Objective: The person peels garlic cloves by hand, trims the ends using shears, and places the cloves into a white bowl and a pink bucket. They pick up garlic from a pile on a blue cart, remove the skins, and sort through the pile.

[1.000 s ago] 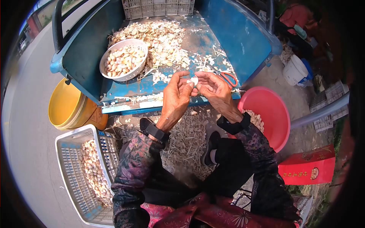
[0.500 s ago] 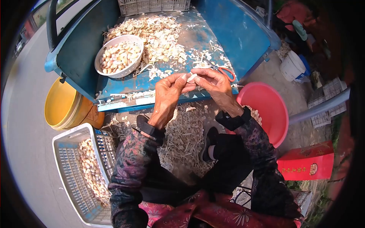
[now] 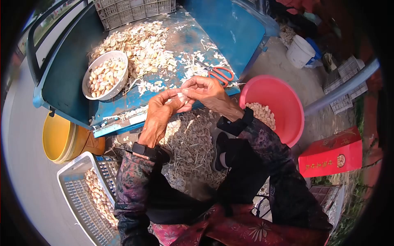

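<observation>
In the head view, my left hand (image 3: 162,110) pinches a pale garlic clove (image 3: 185,99) between thumb and fingers, at the front edge of the blue cart bed (image 3: 193,30). Fingertips of my right hand (image 3: 210,93) close on the same clove from the other side and partly hide it. Beyond my hands lies a heap of garlic cloves and skins (image 3: 143,47). A white basket (image 3: 121,84) full of cloves stands left of my hands. Red-handled scissors (image 3: 222,75) lie just past my right hand.
Right of me stands a pink tub (image 3: 292,110) with peeled cloves inside. A yellow bucket (image 3: 57,135) and a grey crate (image 3: 67,174) with cloves stand left. Skins (image 3: 193,151) litter the ground between my feet. A red box (image 3: 330,153) sits at right.
The view has shifted, so the cart and tub sit differently in frame. Both hands stay together on the clove; my right fingers have moved over the left fingertips.
</observation>
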### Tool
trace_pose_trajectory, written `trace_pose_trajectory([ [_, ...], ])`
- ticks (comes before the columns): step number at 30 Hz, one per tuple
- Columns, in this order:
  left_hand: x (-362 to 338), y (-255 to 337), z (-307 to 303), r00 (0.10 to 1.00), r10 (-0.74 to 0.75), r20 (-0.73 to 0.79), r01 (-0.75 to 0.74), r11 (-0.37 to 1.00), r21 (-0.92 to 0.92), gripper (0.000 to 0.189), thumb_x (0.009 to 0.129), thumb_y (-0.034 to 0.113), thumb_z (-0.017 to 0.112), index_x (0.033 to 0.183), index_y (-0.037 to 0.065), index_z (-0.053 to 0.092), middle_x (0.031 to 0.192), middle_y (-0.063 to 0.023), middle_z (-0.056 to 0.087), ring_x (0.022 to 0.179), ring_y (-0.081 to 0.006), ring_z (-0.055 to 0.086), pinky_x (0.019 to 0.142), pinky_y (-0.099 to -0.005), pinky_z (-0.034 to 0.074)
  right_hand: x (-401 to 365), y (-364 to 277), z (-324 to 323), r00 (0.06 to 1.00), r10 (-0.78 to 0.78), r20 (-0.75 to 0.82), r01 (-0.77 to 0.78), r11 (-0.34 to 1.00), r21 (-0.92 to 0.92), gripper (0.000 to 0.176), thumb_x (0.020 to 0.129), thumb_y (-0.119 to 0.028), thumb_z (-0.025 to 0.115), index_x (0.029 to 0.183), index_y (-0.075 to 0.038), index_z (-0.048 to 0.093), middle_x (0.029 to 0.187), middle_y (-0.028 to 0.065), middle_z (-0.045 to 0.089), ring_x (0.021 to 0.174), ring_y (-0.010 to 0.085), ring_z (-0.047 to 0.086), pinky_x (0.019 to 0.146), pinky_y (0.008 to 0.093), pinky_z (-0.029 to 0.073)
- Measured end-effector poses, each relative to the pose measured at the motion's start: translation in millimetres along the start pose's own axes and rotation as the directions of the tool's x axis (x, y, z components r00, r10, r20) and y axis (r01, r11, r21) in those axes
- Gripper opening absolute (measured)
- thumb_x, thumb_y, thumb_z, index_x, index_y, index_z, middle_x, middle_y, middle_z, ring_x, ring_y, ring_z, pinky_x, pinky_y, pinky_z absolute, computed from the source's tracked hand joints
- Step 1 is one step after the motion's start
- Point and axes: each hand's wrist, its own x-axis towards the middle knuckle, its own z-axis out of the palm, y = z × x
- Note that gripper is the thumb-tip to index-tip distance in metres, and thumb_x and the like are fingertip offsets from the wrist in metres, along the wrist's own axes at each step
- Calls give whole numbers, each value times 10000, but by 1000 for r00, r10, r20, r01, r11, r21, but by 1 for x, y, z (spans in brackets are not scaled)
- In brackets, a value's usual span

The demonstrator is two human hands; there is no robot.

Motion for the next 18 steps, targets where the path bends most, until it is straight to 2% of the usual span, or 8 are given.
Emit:
trace_pose_trajectory([
  [1, 1, -1, 0, 1000, -4, 3, 4, 1000, 2, 238, 870, 27, 608, 1085, -69, 573, 979, -149, 650, 852, -240, 665, 790, -312, 566, 3, 3, -9, 999, 35, -41, -39, 993, -107, 178, 912, -132, 596, 986, 29, 613, 867, 45, 645, 789, 75, 601, 682, 228, 496],
  [3, 4, -4, -1, 999, 14, -51, -21, 989, -148, 200, 875, 28, 601, 1054, -58, 576, 989, -145, 642, 876, -255, 663, 802, -328, 566, 9, 10, -46, 906, -405, -123, 174, 619, -766, 192, 843, -103, 612, 976, 35, 622, 827, 139, 634, 726, 261, 608, 674, 366, 474],
  [4, 5, -3, -2, 998, 20, -51, -27, 989, -146, 200, 875, 28, 601, 1054, -58, 576, 989, -145, 642, 876, -255, 663, 802, -328, 566, 12, 27, -68, 884, -434, -173, 87, 518, -851, 215, 803, -69, 593, 990, 32, 624, 867, 191, 629, 754, 350, 596, 713, 418, 465],
  [7, 7, 2, -3, 998, 50, -40, -56, 984, -171, 181, 886, 33, 587, 1048, -46, 572, 978, -131, 635, 890, -266, 661, 814, -338, 565, 11, 46, -110, 878, -479, -25, 91, 217, -972, 263, 765, -47, 599, 1016, 33, 623, 917, 237, 634, 800, 362, 615, 751, 428, 464],
  [10, 7, -1, -3, 998, 36, -53, -45, 985, -167, 195, 899, 89, 595, 1053, -29, 567, 918, -110, 629, 850, -246, 667, 761, -316, 576, 14, 54, -111, 908, -416, 54, 126, 148, -981, 328, 733, -53, 631, 1052, 26, 618, 906, 248, 640, 771, 376, 620, 722, 428, 475],
  [14, 10, -3, -11, 996, 81, -37, -86, 982, -168, 214, 902, 117, 600, 1061, -24, 572, 915, -110, 629, 797, -215, 663, 687, -289, 578, 1, 20, -93, 968, -214, -128, -34, 395, -918, 413, 738, -77, 628, 1139, 17, 589, 840, 192, 660, 703, 308, 630, 661, 386, 481],
  [16, 8, 0, -9, 993, 95, -69, -109, 968, -226, 233, 904, 139, 605, 1075, -16, 576, 931, -120, 634, 751, -189, 652, 634, -265, 568, -7, -18, -70, 920, 180, -348, -368, 702, -610, 466, 812, -91, 589, 1266, -21, 510, 796, 93, 622, 709, 161, 589, 674, 290, 458],
  [18, 8, 2, -12, 989, 109, -96, -129, 962, -242, 242, 901, 148, 611, 1081, -11, 578, 940, -126, 636, 744, -184, 650, 625, -260, 564, -8, -18, -62, 945, 226, -237, -310, 852, -423, 524, 803, -113, 595, 1299, -2, 470, 790, 73, 623, 685, 125, 566, 634, 269, 440],
])
